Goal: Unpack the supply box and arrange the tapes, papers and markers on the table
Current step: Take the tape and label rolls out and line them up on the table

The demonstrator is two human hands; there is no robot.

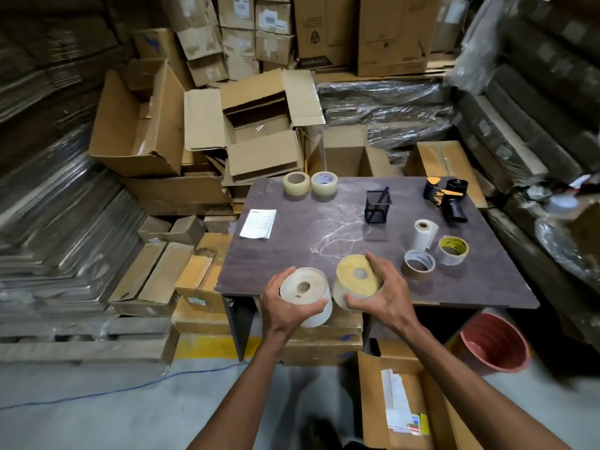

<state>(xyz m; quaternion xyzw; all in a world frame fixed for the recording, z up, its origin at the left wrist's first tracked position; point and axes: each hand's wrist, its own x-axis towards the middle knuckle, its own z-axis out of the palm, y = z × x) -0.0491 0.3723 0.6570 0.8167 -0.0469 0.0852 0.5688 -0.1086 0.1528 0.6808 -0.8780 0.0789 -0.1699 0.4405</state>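
My left hand grips a thick white roll just off the near edge of the dark table. My right hand holds a yellowish roll, tilted, over the table's near edge. On the table lie two clear tape rolls at the far side, a white paper sheet on the left, a brown tape roll, a yellow-cored tape roll and a small white roll. The open supply box on the floor at lower right holds papers and markers.
A black mesh pen holder with a pen stands mid-table. A tape dispenser lies at the far right corner. A red bucket sits right of the table. Stacked cardboard boxes and wrapped bundles surround the table.
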